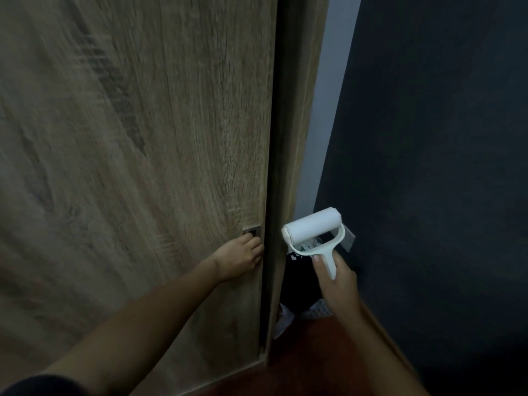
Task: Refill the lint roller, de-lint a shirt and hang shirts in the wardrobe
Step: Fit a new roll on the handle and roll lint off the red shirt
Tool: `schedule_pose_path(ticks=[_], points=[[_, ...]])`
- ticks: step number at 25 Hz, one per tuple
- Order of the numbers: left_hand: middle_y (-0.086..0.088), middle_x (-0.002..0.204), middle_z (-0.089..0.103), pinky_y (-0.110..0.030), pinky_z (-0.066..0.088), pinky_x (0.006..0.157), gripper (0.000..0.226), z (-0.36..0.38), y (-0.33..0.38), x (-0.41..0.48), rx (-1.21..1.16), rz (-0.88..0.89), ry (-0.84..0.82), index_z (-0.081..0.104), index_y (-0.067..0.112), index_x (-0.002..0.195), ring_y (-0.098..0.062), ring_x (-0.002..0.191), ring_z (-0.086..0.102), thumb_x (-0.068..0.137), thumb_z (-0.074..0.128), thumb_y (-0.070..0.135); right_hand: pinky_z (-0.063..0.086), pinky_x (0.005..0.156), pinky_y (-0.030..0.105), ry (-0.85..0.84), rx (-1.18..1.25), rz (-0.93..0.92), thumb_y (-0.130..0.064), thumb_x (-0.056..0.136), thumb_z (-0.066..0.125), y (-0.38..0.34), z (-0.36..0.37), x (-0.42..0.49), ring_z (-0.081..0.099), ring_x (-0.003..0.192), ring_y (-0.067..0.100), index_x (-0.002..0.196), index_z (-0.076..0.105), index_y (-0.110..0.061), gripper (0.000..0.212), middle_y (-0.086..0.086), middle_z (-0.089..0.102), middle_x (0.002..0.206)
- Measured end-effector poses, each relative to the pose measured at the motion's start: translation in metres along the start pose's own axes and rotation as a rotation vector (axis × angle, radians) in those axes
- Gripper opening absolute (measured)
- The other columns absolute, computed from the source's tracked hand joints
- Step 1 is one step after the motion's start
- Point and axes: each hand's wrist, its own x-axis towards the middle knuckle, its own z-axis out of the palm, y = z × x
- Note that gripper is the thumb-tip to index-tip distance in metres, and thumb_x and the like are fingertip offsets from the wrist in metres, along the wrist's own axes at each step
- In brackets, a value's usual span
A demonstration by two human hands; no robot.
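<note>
A wood-grain wardrobe sliding door (143, 167) fills the left of the view. My left hand (241, 257) reaches to its recessed metal handle (251, 230), with the fingers curled into the recess at the door's right edge. My right hand (334, 277) grips the white handle of a lint roller (313, 227). The roller's white cylinder points up and to the left, just right of the door's edge. A thin dark gap shows between the door and the wardrobe's side panel (297, 138).
A dark blue wall (443, 138) takes up the right side, with a pale strip (325, 110) beside the wardrobe. Low down lie dark items and a light patterned thing (318, 308) on a reddish-brown floor (314, 361).
</note>
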Motion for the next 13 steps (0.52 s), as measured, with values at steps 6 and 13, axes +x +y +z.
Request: schedule_pose_path(ticks=[6,13], points=[[0.001,0.088,0.071,-0.028,0.049,0.065,0.02,0.002,-0.011,-0.086,0.037,0.009,-0.051,0.076,0.019,0.083,-0.016,0.077,0.062,0.071,0.075,0.035,0.042,0.058,0.006,-0.01,0.043,-0.067,-0.024,0.091,0.055,-0.044,0.056,-0.028,0.058,0.07,-0.005,0.088,0.059,-0.018,0.008,-0.006,0.062,0.071],[0.0,0.078,0.07,-0.027,0.043,0.06,0.044,0.005,-0.024,-0.211,0.069,-0.034,-0.211,0.075,0.019,0.072,-0.018,0.071,0.061,0.084,0.032,0.022,0.047,0.06,0.016,-0.076,0.116,-0.095,-0.029,0.09,0.056,-0.081,0.14,-0.091,0.061,0.068,0.003,0.081,0.059,-0.029,0.009,0.0,0.063,0.07]])
